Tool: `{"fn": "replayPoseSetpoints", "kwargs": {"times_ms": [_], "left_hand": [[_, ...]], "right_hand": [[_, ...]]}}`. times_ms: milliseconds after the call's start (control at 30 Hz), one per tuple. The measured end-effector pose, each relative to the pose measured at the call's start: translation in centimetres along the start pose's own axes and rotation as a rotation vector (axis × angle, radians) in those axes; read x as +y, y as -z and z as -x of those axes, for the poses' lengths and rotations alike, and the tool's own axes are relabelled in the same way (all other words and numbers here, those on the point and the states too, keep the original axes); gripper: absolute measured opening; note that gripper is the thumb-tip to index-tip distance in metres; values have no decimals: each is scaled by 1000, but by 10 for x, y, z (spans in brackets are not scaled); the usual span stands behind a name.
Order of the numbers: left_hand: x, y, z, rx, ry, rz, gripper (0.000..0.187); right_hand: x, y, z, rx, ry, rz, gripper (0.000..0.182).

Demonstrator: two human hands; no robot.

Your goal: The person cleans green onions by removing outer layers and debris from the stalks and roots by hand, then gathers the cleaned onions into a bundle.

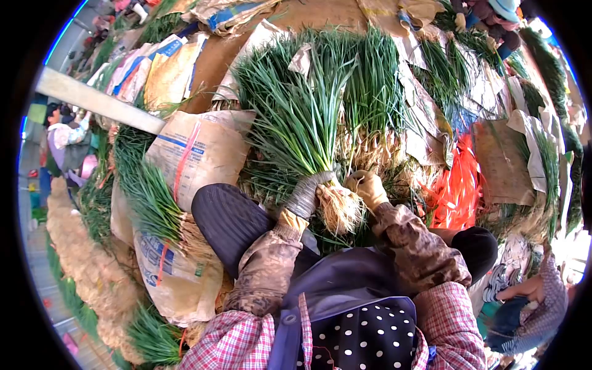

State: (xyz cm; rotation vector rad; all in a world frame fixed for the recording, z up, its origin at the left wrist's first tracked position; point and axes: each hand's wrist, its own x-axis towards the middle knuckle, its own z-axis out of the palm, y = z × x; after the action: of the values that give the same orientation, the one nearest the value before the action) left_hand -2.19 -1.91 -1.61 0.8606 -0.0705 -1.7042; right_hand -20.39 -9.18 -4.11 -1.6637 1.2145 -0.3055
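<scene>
My left hand point(310, 194), in a grey-wrapped glove, is closed around the lower stems of a bunch of green onions point(311, 126). The leaves fan up and away from me, and the pale tangled roots point(340, 208) hang toward my lap. Just right of the roots is my right hand point(367, 189) in a tan glove, its fingers curled; whatever they hold is too hidden to name. Behind both hands lies a wide pile of loose green onions point(376, 86), roots facing me.
Left of my knee, tied bunches point(151, 200) rest on a printed sack point(200, 148). Red plastic strips point(459, 185) lie at the right beside a brown sack point(505, 163). A pale beam point(102, 102) juts in from the left. Other people point(65, 139) sit around.
</scene>
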Motion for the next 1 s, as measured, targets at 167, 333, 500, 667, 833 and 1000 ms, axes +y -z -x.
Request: {"fn": "replayPoseSetpoints", "kwargs": {"times_ms": [167,333,500,667,833,1000], "left_hand": [[-2,10,0,-23,187,18,27],[-20,39,-18,-56,161,-12,29],[-4,9,3,-98,151,-90,34],[-9,7,0,72,109,33,18],[-7,-3,6,-44,13,71,23],[3,-11,19,-150,64,134,27]], "right_hand": [[-4,1,21,-205,47,-168,26],[-32,18,-9,36,-289,111,55],[-49,13,-51,57,-125,121,25],[-86,7,-21,39,-53,220,24],[-36,-1,-34,234,-452,-759,13],[-51,3,-17,120,-263,-709,29]]}}
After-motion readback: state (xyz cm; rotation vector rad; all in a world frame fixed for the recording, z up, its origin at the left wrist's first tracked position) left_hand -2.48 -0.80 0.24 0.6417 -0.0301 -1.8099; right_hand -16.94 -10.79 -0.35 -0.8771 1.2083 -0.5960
